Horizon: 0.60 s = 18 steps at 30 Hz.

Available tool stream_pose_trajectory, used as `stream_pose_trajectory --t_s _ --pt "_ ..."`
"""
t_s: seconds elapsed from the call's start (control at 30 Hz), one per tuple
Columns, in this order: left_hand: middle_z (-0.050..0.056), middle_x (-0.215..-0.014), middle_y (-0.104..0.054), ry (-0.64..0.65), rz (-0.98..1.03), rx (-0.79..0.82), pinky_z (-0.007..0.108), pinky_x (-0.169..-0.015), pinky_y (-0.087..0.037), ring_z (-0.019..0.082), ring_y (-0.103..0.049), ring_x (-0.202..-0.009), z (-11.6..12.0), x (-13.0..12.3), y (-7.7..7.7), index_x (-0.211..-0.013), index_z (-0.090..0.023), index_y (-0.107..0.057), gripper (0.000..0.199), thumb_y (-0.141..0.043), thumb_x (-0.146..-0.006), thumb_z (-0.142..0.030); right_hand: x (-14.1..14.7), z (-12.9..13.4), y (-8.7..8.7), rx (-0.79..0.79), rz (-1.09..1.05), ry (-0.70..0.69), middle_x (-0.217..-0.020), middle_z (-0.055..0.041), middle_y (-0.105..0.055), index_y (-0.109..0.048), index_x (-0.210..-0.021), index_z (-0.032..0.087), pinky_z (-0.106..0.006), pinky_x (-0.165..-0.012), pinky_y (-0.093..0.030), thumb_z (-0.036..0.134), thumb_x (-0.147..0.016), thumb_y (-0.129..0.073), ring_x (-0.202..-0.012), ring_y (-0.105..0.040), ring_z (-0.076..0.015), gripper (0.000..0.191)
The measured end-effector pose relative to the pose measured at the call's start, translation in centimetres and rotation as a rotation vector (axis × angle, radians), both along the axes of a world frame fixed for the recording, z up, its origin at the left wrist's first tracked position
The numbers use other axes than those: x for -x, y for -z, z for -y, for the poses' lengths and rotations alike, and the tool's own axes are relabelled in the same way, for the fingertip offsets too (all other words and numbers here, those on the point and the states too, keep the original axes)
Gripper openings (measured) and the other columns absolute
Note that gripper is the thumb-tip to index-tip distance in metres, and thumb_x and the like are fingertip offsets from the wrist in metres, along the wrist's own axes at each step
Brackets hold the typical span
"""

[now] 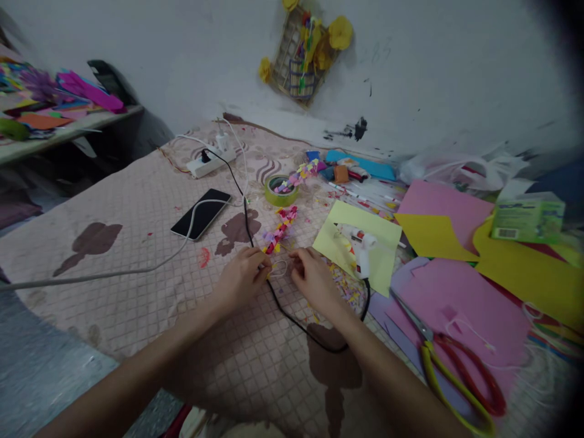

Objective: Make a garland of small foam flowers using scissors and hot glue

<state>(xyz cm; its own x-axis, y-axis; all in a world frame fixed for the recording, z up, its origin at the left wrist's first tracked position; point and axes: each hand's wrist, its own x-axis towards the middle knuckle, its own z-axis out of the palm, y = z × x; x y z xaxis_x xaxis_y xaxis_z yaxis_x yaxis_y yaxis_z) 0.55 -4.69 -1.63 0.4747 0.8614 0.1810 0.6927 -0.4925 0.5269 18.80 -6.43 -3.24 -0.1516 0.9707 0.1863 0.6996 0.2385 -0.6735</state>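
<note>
My left hand (244, 274) is closed, its fingers pinched at the lower end of a pink, red and purple paper garland (281, 228). A thin white string (280, 267) loops between my two hands. My right hand (311, 272) has its fingers curled together at the string's other side; the exact grip is too small to make out. Under my left fingers passes a black cord (285, 313). To the right, a white glue gun (361, 249) lies on a pale yellow sheet (331, 234).
A phone (201, 214) and power strip (210, 163) lie left. Tape (280, 190) sits behind the garland. At right are large scissors (429, 340), coloured papers (469, 304) and a green box (527, 220). Cables cross the patterned cloth (150, 243).
</note>
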Motion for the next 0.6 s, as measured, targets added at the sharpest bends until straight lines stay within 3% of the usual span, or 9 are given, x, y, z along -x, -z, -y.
stream_pose_trajectory --t_s 0.27,0.6 --pt "0.006 -0.083 -0.063 0.008 -0.038 -0.044 0.034 -0.076 -0.045 0.02 -0.055 -0.084 0.1 0.0 0.1 -0.078 -0.016 -0.059 0.01 -0.051 -0.081 -0.011 0.5 1.4 -0.4 -0.032 0.097 -0.214 -0.095 -0.0073 -0.054 -0.061 -0.093 0.017 -0.033 -0.082 -0.045 0.001 -0.078 -0.045 -0.09 -0.053 -0.0196 0.027" --pt "0.008 -0.084 -0.064 0.012 -0.223 -0.096 0.035 -0.077 -0.046 0.021 -0.056 -0.085 0.4 -0.7 -0.6 -0.078 -0.015 -0.063 0.017 -0.048 -0.085 -0.013 0.4 1.9 0.1 -0.011 0.139 -0.243 -0.097 -0.0087 -0.055 -0.064 -0.098 0.014 -0.035 -0.086 -0.046 0.002 -0.08 -0.046 -0.094 -0.053 -0.0199 0.028"
